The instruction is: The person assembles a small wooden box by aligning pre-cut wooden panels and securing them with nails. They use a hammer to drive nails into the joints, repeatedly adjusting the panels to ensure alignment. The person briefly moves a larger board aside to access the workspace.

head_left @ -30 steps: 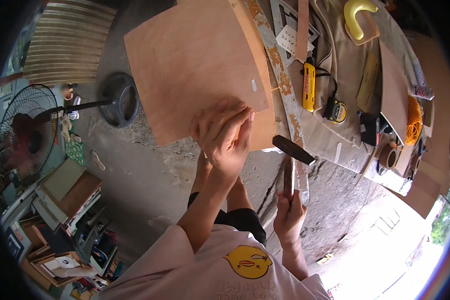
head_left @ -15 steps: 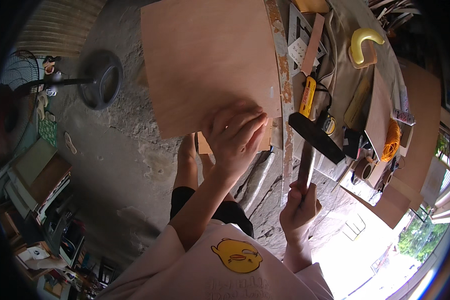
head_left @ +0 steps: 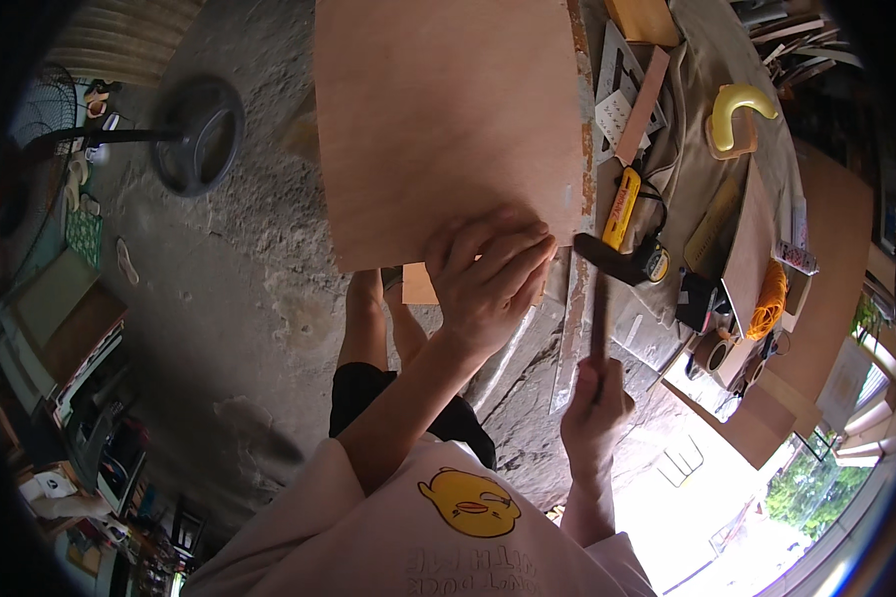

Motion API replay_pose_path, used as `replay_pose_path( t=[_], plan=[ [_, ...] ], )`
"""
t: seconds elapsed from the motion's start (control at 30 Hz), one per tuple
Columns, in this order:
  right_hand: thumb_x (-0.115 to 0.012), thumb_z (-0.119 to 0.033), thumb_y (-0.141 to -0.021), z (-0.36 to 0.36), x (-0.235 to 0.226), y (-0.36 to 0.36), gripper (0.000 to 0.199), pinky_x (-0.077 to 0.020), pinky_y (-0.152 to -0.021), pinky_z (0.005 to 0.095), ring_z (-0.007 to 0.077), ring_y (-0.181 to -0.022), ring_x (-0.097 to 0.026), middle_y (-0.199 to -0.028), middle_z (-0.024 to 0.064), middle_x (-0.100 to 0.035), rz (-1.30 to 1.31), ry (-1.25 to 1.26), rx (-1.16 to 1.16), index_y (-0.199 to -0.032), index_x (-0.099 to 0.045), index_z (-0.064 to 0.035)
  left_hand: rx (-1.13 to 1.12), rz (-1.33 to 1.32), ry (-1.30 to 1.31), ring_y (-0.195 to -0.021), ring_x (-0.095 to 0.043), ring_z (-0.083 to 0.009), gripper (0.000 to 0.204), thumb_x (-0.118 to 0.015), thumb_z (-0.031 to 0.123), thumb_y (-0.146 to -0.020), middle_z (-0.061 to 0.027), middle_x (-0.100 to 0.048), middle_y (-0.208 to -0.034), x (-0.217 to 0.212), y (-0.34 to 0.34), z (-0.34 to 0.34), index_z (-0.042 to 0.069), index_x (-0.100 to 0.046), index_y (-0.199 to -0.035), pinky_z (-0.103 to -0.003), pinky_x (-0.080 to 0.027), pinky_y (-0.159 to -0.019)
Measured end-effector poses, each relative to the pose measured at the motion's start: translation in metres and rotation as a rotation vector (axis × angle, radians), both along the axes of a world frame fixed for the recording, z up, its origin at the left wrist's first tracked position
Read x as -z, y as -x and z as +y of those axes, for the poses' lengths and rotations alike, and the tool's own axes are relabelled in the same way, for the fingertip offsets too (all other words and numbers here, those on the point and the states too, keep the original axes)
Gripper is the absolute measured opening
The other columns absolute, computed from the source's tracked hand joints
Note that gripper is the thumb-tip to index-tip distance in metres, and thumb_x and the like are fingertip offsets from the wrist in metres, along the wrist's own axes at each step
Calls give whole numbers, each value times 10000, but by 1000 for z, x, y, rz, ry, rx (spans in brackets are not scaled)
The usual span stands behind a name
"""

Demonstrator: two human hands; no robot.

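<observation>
A thin brown plywood board (head_left: 448,119) lies in front of me, its near edge under my left hand (head_left: 486,269). The fingers of that hand are pressed together, bent over the near right corner and gripping the board there; whether they also pinch something small is hidden. My right hand (head_left: 595,406) is closed round the handle of a hammer (head_left: 619,262), held upright with the dark head at the far end. One end of the head is beside the board's right corner, close to my left fingertips. A light wooden piece (head_left: 418,286) shows below the board's near edge.
Right of the board lie a yellow-handled cutter (head_left: 622,209), a tape measure (head_left: 653,261), a wood strip (head_left: 644,104), a yellow curved object (head_left: 742,109), orange string (head_left: 769,300) and tape rolls (head_left: 712,350). A fan base (head_left: 197,134) stands at the left.
The hammer head has swung down and left, closer to the board's corner. My left hand remains on the near edge. The whole view has shifted, with the board now farther right.
</observation>
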State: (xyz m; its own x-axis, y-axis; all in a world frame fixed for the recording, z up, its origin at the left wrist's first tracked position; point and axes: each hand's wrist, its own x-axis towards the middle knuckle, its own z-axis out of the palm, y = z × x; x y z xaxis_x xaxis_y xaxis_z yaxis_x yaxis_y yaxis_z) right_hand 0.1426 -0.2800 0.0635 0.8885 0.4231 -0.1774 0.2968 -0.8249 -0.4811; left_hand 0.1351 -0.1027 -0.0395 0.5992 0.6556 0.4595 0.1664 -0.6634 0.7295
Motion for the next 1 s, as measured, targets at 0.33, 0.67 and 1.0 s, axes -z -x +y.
replay_pose_path(
  t=[0.33,0.67,1.0],
  plan=[
    [-550,-194,-1026,-3,-1,1,242,-527,-520,358,290,-587,-709,-752,146,-693,-5,-24,-17,-995,-619,36,7,127,-204,-1252,-631,-134,85,-771,231,-907,79,-738,-1221,13,12,9,211,-738,-983,-381,-316,-1137],
    [-507,-206,-1046,-11,17,3,266,-395,-436,290,131,-469,-552,-610,46,-577,-106,-134,-4,-938,-596,20,33,138,-284,-1240,-627,-71,61,-711,257,-954,149,-747,-1196,13,15,16,257,-759,-917,-348,-286,-1140],
    [-496,-256,-1072,-8,3,9,320,-335,-397,273,95,-415,-433,-601,42,-524,-128,-268,34,-893,-559,1,14,79,-293,-1229,-634,-67,112,-730,238,-939,145,-756,-1172,18,14,17,243,-707,-829,-314,-360,-1053]
  ],
)
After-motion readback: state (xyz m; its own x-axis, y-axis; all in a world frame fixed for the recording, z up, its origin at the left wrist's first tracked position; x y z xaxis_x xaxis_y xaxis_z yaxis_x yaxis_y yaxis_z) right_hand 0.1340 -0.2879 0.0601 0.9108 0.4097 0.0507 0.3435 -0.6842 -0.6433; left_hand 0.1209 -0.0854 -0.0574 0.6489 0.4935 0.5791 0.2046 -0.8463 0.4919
